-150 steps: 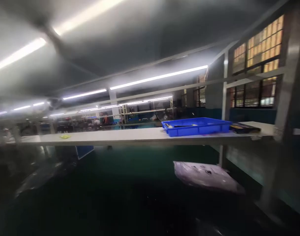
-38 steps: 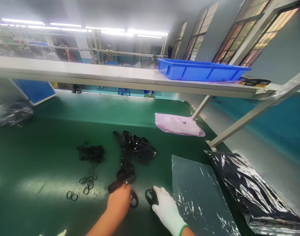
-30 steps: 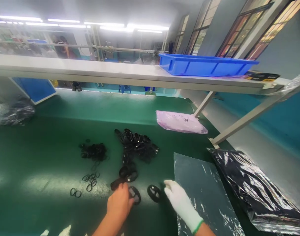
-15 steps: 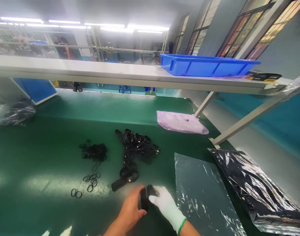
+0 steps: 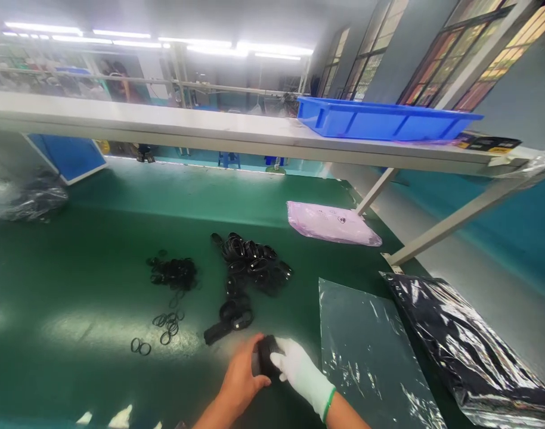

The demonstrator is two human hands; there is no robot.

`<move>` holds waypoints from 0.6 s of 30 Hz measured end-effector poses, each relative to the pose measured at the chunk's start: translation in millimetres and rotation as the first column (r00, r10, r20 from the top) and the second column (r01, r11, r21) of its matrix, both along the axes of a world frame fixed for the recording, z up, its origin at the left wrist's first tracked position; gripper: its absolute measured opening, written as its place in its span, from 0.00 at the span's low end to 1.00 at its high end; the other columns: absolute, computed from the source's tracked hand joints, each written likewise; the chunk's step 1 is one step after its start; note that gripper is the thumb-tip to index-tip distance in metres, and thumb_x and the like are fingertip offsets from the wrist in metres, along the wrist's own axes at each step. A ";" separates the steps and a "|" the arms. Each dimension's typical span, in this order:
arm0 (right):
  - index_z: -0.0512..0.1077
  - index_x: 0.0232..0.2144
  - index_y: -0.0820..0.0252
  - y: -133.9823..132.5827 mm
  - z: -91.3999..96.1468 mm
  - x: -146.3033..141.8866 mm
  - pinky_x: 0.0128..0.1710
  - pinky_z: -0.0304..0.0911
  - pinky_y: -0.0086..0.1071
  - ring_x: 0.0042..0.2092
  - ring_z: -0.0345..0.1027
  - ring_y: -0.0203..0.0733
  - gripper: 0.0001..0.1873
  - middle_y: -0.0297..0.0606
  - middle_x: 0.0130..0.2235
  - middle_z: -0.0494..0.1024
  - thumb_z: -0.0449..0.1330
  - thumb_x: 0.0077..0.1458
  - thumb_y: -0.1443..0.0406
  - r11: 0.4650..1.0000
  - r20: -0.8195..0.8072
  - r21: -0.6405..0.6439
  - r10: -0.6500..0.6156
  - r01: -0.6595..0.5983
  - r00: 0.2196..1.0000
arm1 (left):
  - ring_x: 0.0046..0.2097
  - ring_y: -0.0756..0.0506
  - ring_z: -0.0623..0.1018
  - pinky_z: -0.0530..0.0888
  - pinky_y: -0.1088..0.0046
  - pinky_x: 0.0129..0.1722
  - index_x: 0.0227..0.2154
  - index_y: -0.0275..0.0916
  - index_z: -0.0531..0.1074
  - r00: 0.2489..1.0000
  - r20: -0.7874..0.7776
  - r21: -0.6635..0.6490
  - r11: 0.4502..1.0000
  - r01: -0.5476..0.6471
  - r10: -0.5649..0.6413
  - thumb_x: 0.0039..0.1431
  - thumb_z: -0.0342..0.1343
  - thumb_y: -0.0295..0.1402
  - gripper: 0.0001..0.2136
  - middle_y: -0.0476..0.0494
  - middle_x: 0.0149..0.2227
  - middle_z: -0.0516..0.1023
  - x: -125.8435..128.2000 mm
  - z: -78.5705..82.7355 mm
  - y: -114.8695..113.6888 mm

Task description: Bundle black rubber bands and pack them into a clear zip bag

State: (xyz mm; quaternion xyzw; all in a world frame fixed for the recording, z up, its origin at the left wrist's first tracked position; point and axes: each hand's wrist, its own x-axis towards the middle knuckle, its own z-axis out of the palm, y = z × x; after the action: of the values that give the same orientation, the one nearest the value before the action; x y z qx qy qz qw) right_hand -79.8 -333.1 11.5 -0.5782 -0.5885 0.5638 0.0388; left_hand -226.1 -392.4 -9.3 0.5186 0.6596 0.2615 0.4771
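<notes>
At the lower centre of the frame, the left hand [image 5: 239,378] grips a stack of black rings [image 5: 268,354] between thumb and fingers; the gloved right hand [image 5: 302,370] pinches its other side. Likely aligning them, which calls for even pressure from both sides.

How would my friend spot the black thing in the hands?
On the green table, find the bigger black pile. Nearer you, the bare left hand and white-gloved right hand hold the black thing between them. No other black thing is held.
</notes>
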 end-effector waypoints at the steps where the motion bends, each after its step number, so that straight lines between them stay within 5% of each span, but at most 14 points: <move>1: 0.65 0.50 0.67 -1.5 1.7 -2.7 0.31 0.63 0.31 0.35 0.66 0.40 0.26 0.47 0.42 0.69 0.51 0.48 0.66 0.999 0.019 0.038 0.004 -0.005 1.000 | 0.53 0.47 0.65 0.58 0.75 0.54 0.57 0.42 0.56 1.000 -0.001 0.007 1.000 0.005 -0.005 0.37 0.58 0.27 0.38 0.46 0.56 0.61 0.1 -2.5 -0.7; 5: 0.69 0.45 0.65 -7.2 8.5 -14.1 0.48 0.55 0.32 0.46 0.62 0.44 0.24 0.46 0.42 0.69 0.56 0.43 0.65 0.981 0.109 0.192 -0.033 0.012 0.993 | 0.54 0.46 0.63 0.57 0.72 0.56 0.57 0.41 0.56 0.999 -0.038 0.018 0.999 0.038 -0.038 0.37 0.59 0.27 0.39 0.44 0.57 0.60 3.3 -4.3 -1.8; 9: 0.69 0.46 0.67 -9.7 10.9 -18.2 0.49 0.53 0.33 0.47 0.61 0.46 0.24 0.48 0.43 0.68 0.55 0.43 0.66 0.976 0.174 0.218 -0.056 0.017 0.983 | 0.56 0.46 0.61 0.58 0.74 0.56 0.57 0.41 0.56 0.991 -0.116 0.055 0.995 0.079 -0.072 0.41 0.59 0.31 0.36 0.45 0.58 0.58 -12.0 19.6 -0.6; 12: 0.68 0.47 0.66 -9.4 10.8 -16.4 0.48 0.54 0.33 0.45 0.61 0.47 0.26 0.47 0.42 0.68 0.56 0.43 0.65 0.980 0.190 0.198 -0.050 0.012 0.980 | 0.53 0.43 0.64 0.62 0.66 0.50 0.52 0.41 0.62 0.916 -0.384 0.114 0.991 -0.074 0.112 0.54 0.48 0.33 0.21 0.42 0.53 0.62 -48.6 45.3 4.3; 14: 0.67 0.48 0.66 -9.1 10.7 -15.0 0.46 0.55 0.33 0.44 0.62 0.46 0.26 0.47 0.42 0.67 0.55 0.44 0.63 0.982 0.188 0.190 -0.042 0.006 0.981 | 0.49 0.39 0.66 0.63 0.61 0.45 0.45 0.37 0.67 0.840 -0.516 0.030 0.984 -0.177 0.167 0.54 0.46 0.29 0.15 0.38 0.48 0.65 -75.3 56.7 8.3; 18: 0.66 0.48 0.66 -10.0 9.5 -14.1 0.46 0.55 0.33 0.44 0.62 0.46 0.27 0.48 0.43 0.66 0.54 0.45 0.61 0.983 0.186 0.185 -0.042 0.007 0.982 | 0.36 0.44 0.71 0.65 0.68 0.36 0.28 0.35 0.67 0.923 -0.367 -0.122 0.978 -0.168 0.113 0.45 0.53 0.27 0.05 0.45 0.32 0.69 -90.1 52.5 9.3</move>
State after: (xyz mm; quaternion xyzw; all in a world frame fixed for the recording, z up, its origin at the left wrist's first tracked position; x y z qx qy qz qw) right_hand -94.0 -343.0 21.0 -0.6302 -0.6319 0.4492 0.0430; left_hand -316.2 -383.1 43.2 0.4711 0.7888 0.1458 0.3669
